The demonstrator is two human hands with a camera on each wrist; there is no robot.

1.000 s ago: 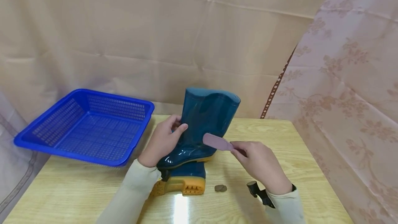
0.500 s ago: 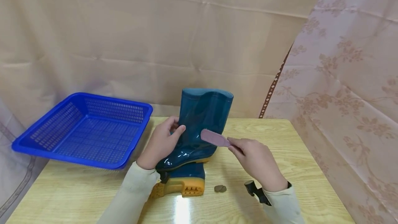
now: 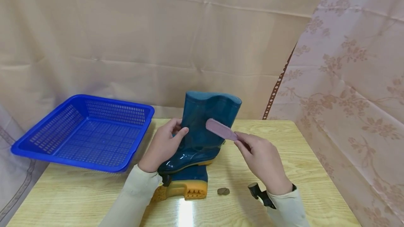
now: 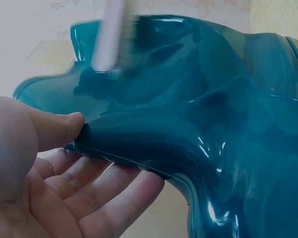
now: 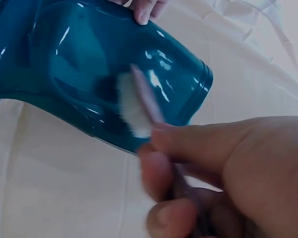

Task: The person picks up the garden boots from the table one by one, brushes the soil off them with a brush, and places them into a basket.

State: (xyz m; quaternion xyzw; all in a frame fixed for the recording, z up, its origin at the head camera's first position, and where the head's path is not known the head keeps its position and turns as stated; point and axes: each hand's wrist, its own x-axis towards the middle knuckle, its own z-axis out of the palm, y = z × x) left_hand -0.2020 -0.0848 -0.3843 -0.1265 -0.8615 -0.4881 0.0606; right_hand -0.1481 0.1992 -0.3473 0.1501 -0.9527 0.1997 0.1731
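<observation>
A glossy teal rubber boot (image 3: 199,129) stands upright, leaning a little, over a second boot (image 3: 192,185) that lies on its side with its yellow sole toward me. My left hand (image 3: 165,143) grips the upright boot's shaft at its front edge. In the left wrist view the thumb lies on top and the fingers (image 4: 124,198) curl underneath. A pinkish-purple brush (image 3: 221,129) is in my right hand (image 3: 263,160), pinched by its handle. Its white bristles (image 5: 131,106) face the boot's shaft and are right at the surface in the right wrist view.
A blue plastic basket (image 3: 129,164) with mesh sides stands at the left of the wooden table (image 3: 303,185). Two small brown pieces (image 3: 223,191) lie near the front, right of the lying boot. Beige cloth (image 3: 142,38) hangs behind, floral cloth on the right.
The brush has moved up along the boot's shaft with my right hand. The boot's top swayed left, then back right. My left hand keeps its grip.
</observation>
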